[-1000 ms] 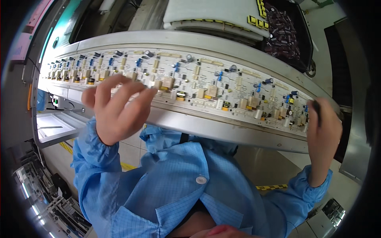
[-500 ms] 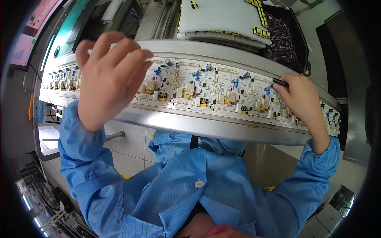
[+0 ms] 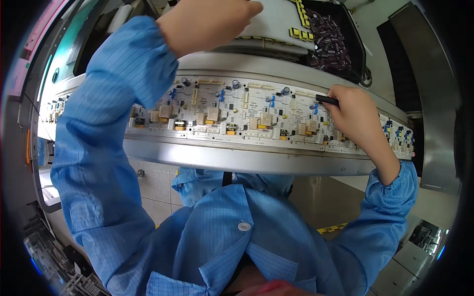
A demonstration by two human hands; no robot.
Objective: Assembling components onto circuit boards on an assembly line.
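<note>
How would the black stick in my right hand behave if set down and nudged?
The black stick looks slim and straight, so it's probably light and stiff. Its sides appear rounded, so it may roll.

Two bare hands (image 3: 212, 22) (image 3: 354, 109), one black rod (image 3: 327, 100), two blue sleeves (image 3: 98, 163) (image 3: 390, 202), one black bin (image 3: 352, 29), one white button (image 3: 244, 226)

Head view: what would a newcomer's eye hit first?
A long row of white circuit boards crosses the middle. Over its right part, the right hand holds a black pen-like tool; the left hand overlaps the white slab at the top. Upper right, a black bin holds many dark cylindrical parts.
</note>
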